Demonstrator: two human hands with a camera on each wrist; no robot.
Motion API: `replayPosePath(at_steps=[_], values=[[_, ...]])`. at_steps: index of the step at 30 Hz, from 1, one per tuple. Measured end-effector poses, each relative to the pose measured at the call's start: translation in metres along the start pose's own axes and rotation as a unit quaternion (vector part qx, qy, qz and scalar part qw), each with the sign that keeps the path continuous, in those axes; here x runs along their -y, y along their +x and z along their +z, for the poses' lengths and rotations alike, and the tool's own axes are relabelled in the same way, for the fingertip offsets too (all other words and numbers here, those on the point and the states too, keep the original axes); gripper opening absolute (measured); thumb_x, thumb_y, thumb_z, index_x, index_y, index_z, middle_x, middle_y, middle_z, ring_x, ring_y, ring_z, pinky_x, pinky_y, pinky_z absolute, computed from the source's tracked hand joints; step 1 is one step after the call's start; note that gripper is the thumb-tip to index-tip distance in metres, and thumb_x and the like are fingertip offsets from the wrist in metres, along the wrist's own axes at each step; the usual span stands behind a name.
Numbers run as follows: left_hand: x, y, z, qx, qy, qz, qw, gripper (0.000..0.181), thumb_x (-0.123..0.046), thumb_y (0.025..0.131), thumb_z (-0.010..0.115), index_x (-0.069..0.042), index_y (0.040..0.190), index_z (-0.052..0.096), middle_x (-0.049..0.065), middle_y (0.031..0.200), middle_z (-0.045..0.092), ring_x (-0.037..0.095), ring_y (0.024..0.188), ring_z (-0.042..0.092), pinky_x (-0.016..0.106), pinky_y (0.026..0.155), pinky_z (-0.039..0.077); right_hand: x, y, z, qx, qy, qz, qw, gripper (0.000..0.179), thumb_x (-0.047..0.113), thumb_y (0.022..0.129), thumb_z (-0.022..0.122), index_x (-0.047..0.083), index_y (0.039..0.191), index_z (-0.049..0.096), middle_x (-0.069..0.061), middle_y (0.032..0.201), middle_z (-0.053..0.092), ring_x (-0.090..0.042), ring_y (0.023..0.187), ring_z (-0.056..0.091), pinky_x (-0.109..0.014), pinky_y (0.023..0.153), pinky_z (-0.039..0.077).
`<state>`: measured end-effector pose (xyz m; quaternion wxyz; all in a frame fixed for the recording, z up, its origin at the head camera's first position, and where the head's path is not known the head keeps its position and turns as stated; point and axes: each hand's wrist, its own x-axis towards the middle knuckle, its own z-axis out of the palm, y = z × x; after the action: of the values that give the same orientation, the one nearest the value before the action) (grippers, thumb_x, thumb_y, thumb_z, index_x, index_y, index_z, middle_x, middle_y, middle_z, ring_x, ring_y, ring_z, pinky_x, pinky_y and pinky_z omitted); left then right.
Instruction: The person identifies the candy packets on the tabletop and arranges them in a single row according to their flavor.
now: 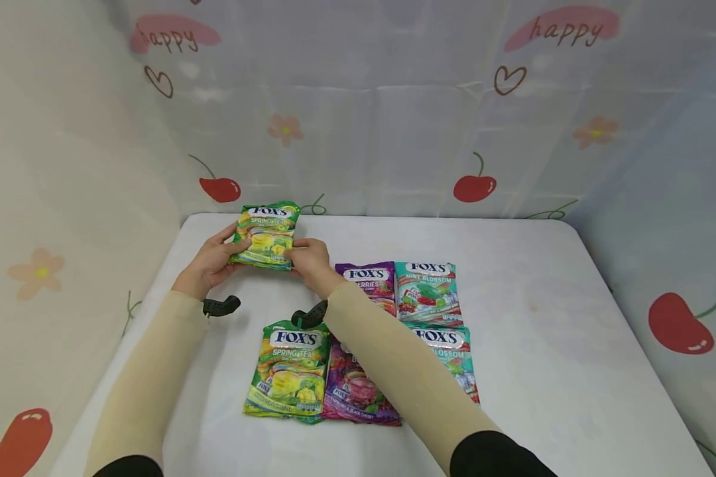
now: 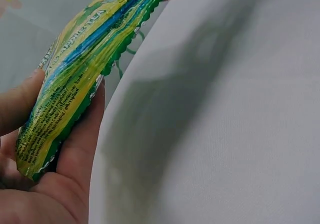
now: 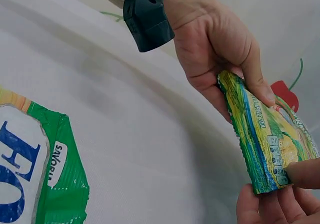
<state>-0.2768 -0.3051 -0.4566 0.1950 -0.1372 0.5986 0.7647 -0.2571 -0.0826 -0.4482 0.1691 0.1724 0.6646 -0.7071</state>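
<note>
Both hands hold up a green and yellow candy bag (image 1: 267, 232) marked Fox's Spring Tea, above the far left part of the white table. My left hand (image 1: 211, 262) pinches its left edge, thumb on the front and fingers behind. At the lower right edge, my right hand (image 1: 312, 264) grips the same bag, its thumb also on the front. The left wrist view shows the bag (image 2: 85, 69) edge-on, tilted above the tabletop and casting a shadow. In the right wrist view, both thumbs press on the bag's printed face (image 3: 275, 134).
A second Spring Tea bag (image 1: 289, 371) lies at the front left of a group. Beside it are purple berry bags (image 1: 364, 391) and teal Mint Blossom bags (image 1: 427, 291), partly covered by the right forearm. White table (image 1: 543, 331) extends to the right; printed curtains surround it.
</note>
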Motion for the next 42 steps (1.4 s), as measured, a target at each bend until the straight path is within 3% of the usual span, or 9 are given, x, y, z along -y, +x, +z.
replayPosePath(at_steps=[6, 12, 17, 22, 28, 32, 36, 39, 42], values=[[-0.001, 0.009, -0.008, -0.009, -0.021, -0.005, 0.9997, 0.084, -0.01, 0.099, 0.067, -0.04, 0.163, 0.023, -0.002, 0.125, 0.059, 0.012, 0.095, 0.072, 0.031, 0.083, 0.062, 0.004, 0.005, 0.006, -0.017, 0.009, 0.008, 0.9998, 0.023, 0.003, 0.095, 0.07, 0.008, 0.117, 0.071, -0.01, 0.114, 0.065, -0.021, 0.09, 0.062, -0.046, 0.092, 0.062], [0.004, 0.023, -0.007, -0.025, -0.01, -0.016, 0.9995, 0.083, -0.012, 0.1, 0.067, -0.043, 0.163, 0.023, 0.007, 0.158, 0.039, 0.012, 0.107, 0.065, 0.029, 0.085, 0.062, -0.003, 0.012, 0.004, -0.01, 0.006, 0.014, 0.9998, 0.034, 0.003, 0.098, 0.066, 0.008, 0.132, 0.068, -0.012, 0.131, 0.063, -0.021, 0.099, 0.062, -0.041, 0.096, 0.06], [0.009, 0.03, -0.007, -0.046, 0.003, -0.035, 0.9983, 0.083, -0.015, 0.099, 0.068, -0.043, 0.163, 0.022, 0.007, 0.169, 0.028, 0.016, 0.124, 0.056, 0.031, 0.095, 0.06, -0.01, 0.018, 0.005, 0.005, 0.009, 0.006, 0.9999, 0.037, 0.002, 0.1, 0.063, 0.005, 0.136, 0.065, -0.015, 0.139, 0.06, -0.02, 0.104, 0.059, -0.039, 0.1, 0.058], [0.01, 0.028, -0.009, -0.069, 0.022, -0.047, 0.9962, 0.08, -0.019, 0.102, 0.065, -0.043, 0.163, 0.02, 0.005, 0.167, 0.029, 0.014, 0.123, 0.054, 0.027, 0.093, 0.059, -0.015, 0.02, 0.008, 0.019, 0.0, 0.005, 0.9998, 0.036, 0.003, 0.1, 0.063, 0.006, 0.136, 0.066, -0.014, 0.139, 0.061, -0.018, 0.102, 0.061, -0.036, 0.099, 0.058], [0.013, 0.031, -0.009, -0.118, 0.056, -0.032, 0.9909, 0.08, -0.022, 0.098, 0.072, -0.033, 0.163, 0.028, 0.005, 0.14, 0.052, 0.006, 0.094, 0.064, 0.021, 0.077, 0.06, -0.018, 0.021, 0.01, 0.027, -0.009, -0.016, 0.9995, 0.04, -0.001, 0.1, 0.06, 0.003, 0.14, 0.062, -0.016, 0.143, 0.059, -0.019, 0.106, 0.062, -0.036, 0.099, 0.058], [0.018, 0.033, -0.007, -0.165, 0.095, -0.016, 0.9816, 0.076, -0.026, 0.096, 0.075, -0.028, 0.161, 0.036, 0.001, 0.129, 0.057, 0.003, 0.088, 0.065, 0.019, 0.074, 0.06, -0.02, 0.022, 0.01, 0.03, -0.006, -0.023, 0.9993, 0.041, -0.002, 0.099, 0.059, 0.003, 0.14, 0.063, -0.014, 0.145, 0.058, -0.019, 0.112, 0.062, -0.035, 0.099, 0.057], [0.022, 0.036, -0.006, -0.197, 0.124, 0.005, 0.9726, 0.072, -0.032, 0.096, 0.074, -0.024, 0.159, 0.042, 0.006, 0.143, 0.054, 0.004, 0.096, 0.064, 0.016, 0.077, 0.058, -0.021, 0.023, 0.009, 0.041, 0.002, -0.023, 0.9989, 0.04, 0.0, 0.1, 0.06, 0.004, 0.14, 0.063, -0.014, 0.146, 0.059, -0.019, 0.112, 0.061, -0.035, 0.099, 0.057], [0.024, 0.035, -0.006, -0.204, 0.157, 0.018, 0.9662, 0.071, -0.035, 0.097, 0.072, -0.017, 0.159, 0.042, 0.011, 0.152, 0.05, 0.009, 0.109, 0.062, 0.018, 0.085, 0.058, -0.022, 0.025, 0.008, 0.051, 0.007, -0.023, 0.9984, 0.041, 0.0, 0.1, 0.06, 0.004, 0.141, 0.063, -0.014, 0.145, 0.059, -0.019, 0.112, 0.062, -0.036, 0.101, 0.056], [0.023, 0.029, -0.007, -0.224, 0.253, 0.033, 0.9405, 0.068, -0.041, 0.099, 0.069, -0.011, 0.156, 0.046, 0.014, 0.153, 0.051, 0.017, 0.121, 0.057, 0.026, 0.095, 0.055, -0.022, 0.025, 0.007, 0.059, 0.006, -0.018, 0.9981, 0.042, 0.001, 0.1, 0.061, 0.006, 0.141, 0.062, -0.013, 0.143, 0.06, -0.019, 0.111, 0.063, -0.036, 0.102, 0.056]])
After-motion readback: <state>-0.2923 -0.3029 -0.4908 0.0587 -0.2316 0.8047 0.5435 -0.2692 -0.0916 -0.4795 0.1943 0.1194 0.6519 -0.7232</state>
